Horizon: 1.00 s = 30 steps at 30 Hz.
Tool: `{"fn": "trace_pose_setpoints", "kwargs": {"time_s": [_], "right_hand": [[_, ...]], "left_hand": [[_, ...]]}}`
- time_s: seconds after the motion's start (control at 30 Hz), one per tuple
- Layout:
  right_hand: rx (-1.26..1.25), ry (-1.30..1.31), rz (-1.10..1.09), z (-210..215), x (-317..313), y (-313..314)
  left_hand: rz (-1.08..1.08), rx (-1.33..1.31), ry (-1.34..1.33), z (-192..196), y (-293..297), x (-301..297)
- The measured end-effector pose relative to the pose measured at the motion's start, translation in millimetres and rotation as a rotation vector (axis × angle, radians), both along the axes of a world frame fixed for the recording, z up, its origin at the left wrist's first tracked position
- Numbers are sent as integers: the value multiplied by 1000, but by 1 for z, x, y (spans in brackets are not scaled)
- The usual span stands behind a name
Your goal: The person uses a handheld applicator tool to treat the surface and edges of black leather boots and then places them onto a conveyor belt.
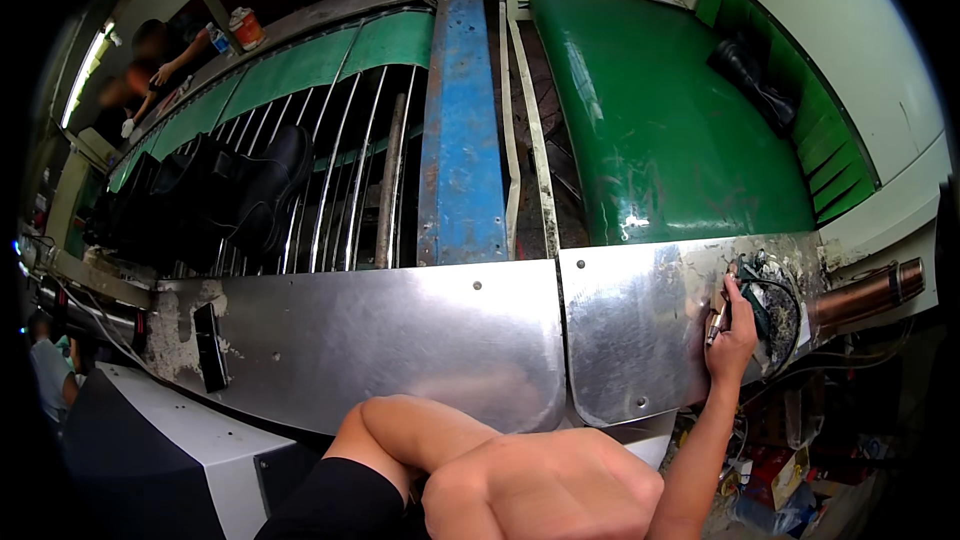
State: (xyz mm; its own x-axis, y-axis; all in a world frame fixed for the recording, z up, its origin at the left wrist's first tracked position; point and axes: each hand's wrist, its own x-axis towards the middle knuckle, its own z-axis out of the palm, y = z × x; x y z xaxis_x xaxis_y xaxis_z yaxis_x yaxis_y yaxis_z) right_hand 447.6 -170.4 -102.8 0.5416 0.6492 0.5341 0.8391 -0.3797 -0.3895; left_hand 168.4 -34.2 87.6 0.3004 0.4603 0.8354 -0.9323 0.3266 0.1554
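Observation:
My right hand reaches over the right part of the metal ledge, fingers bent round a slim, shiny metal piece; its exact kind is too small to make out. Just right of the fingers lies a dark green and black bundle with a loop of dark cord, on a patch of crusted residue. My left hand does not show; bare skin and a black garment fill the lower middle. Across the ledge from me, black boots lie on a rack of metal rollers, and another black boot rests on the green belt.
A blue metal beam divides rollers and belt. A black phone-like slab lies on the ledge at left. A coppery cylinder juts out at right, above clutter and boxes. Other people are at far left.

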Motion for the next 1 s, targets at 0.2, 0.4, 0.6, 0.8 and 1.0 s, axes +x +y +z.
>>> {"fn": "trace_pose_setpoints", "kwargs": {"time_s": [0.2,0.4,0.6,0.8,1.0], "right_hand": [[28,14,-2,-1,1,-2],[45,34,5,3,-3,5],[37,34,6,-3,3,-2],[41,40,1,2,0,-3],[75,69,4,6,-2,1]], "left_hand": [[579,262,-143,-17,39,9],[1110,263,292,-15,136,-20],[1989,484,1228,-32,314,-114],[2106,407,2542,-46,387,-237],[2154,535,2164,-73,329,-238]]}}
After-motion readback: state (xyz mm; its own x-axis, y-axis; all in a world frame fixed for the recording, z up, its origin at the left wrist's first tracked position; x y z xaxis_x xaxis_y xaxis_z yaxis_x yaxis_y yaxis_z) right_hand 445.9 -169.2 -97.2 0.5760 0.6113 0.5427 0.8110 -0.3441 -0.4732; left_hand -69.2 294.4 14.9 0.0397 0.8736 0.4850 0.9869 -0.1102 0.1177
